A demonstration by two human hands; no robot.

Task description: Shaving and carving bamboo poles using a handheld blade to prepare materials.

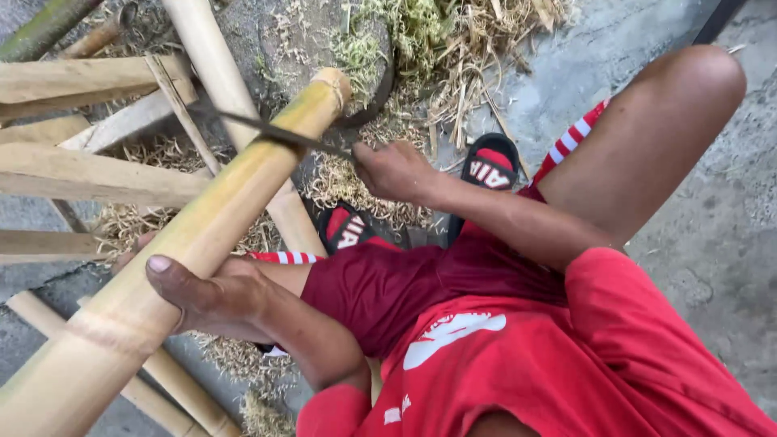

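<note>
Fig.: person seated on ground, working a thick yellow-green bamboo pole (186, 243) w/ a long dark metal blade (275, 132).
L hand (214, 295) clenched round pole, which slants across lap, far end on grey stone block (267, 40); R hand (396, 171) fist-tight on blade handle, blade lying across pole. Pale split bamboo slats (89, 174) & shavings nearby.

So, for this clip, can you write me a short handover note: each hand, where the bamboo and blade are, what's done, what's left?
Left hand: gripping the thick bamboo pole from underneath, thumb up, pole slanting across the lap.
Right hand: closed on the handle of a long dark blade, which lies across the pole near its far end.
Done: shavings lie heaped on the ground by the sandals; the far end rests on a stump.
Left: the pole's near stretch looks unworked. Split slats lie on the left.
</note>
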